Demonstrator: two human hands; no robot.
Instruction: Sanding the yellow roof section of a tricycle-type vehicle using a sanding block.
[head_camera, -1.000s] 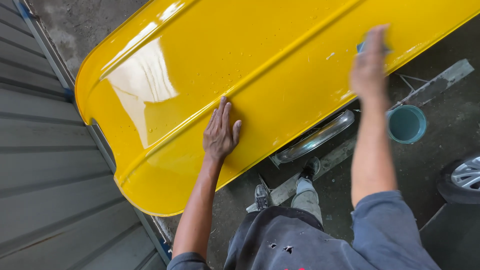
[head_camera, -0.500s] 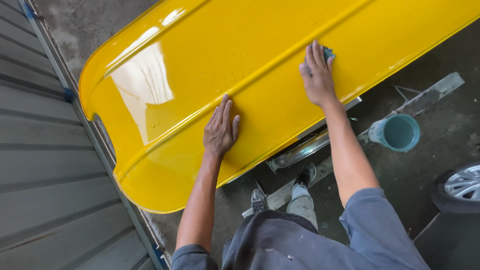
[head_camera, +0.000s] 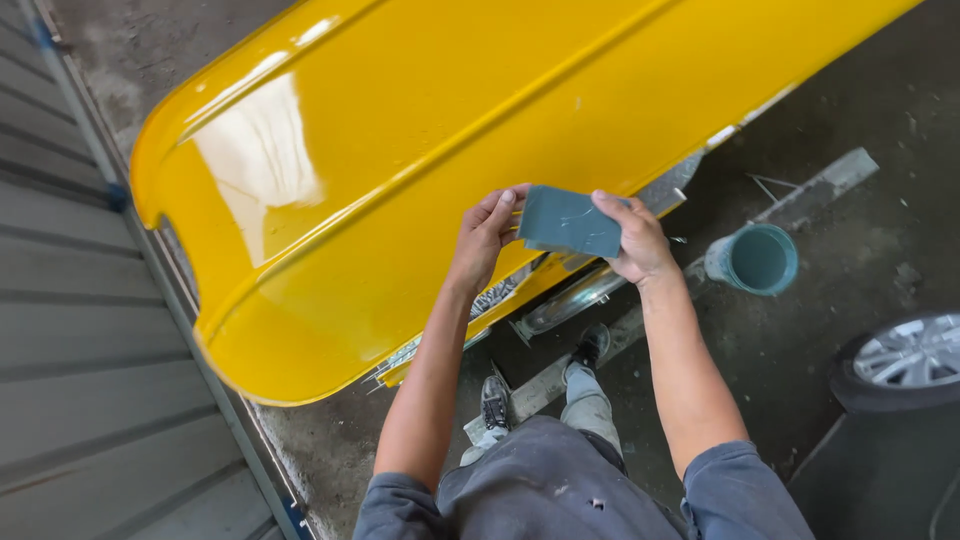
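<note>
We see a glossy, smooth yellow painted panel (head_camera: 420, 170), a matt grey-blue pad (head_camera: 568, 220) at its 5 o'clock, rough concrete floor (head_camera: 860, 130), shiny chrome trim (head_camera: 570, 305)

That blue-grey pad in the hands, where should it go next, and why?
Probably back flat onto the yellow panel. Both the left hand and right hand hold the blue-grey pad lifted just in front of the glossy surface, not pressed on it.

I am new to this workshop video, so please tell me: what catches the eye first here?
The glossy yellow body panel fills the upper picture. Before it, the left hand and right hand hold a grey-blue sanding sheet between them. A teal bucket stands on the floor at right.
</note>
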